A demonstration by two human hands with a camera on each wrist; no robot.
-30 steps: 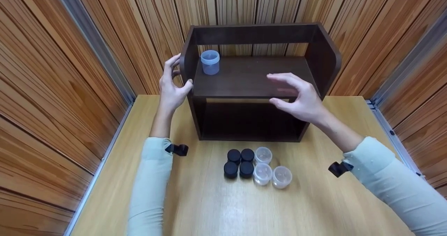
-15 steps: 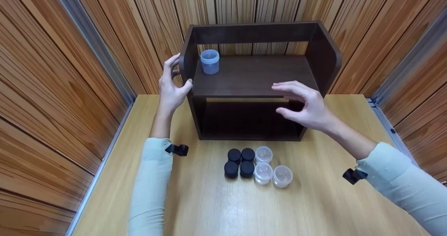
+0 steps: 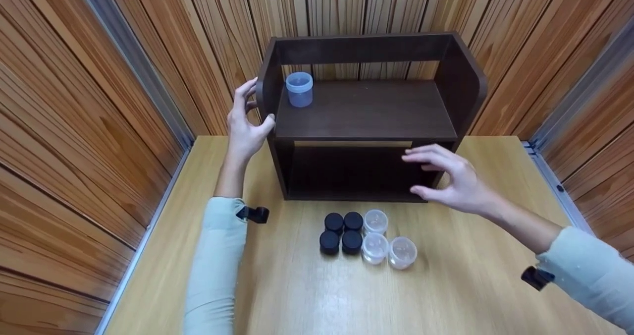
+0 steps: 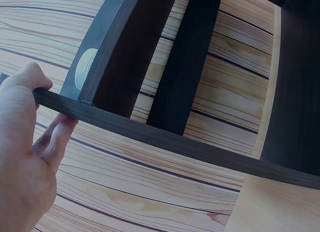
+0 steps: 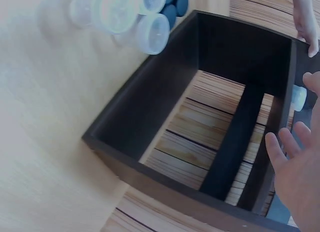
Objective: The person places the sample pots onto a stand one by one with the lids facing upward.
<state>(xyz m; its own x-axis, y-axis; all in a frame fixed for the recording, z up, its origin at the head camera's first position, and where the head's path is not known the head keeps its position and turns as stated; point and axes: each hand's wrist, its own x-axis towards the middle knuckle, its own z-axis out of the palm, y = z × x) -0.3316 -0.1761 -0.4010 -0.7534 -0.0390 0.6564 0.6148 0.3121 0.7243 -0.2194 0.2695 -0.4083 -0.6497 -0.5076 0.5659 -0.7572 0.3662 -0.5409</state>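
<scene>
Nearest, three translucent plastic jars (image 3: 402, 252) and four black cylindrical containers (image 3: 351, 242) crowd together on the table (image 3: 297, 290), probably light, stiff and slick, best pinched around the top, though tight neighbours would hamper a grasp. Beyond, the right hand (image 3: 455, 180) hangs empty near the shelf unit (image 3: 463, 92), fingers parted widely from thumb. The left hand (image 3: 246, 132) grips the unit's left side panel (image 3: 269, 80), beside a bluish translucent jar (image 3: 299, 91) on the upper shelf (image 3: 371, 114).
</scene>
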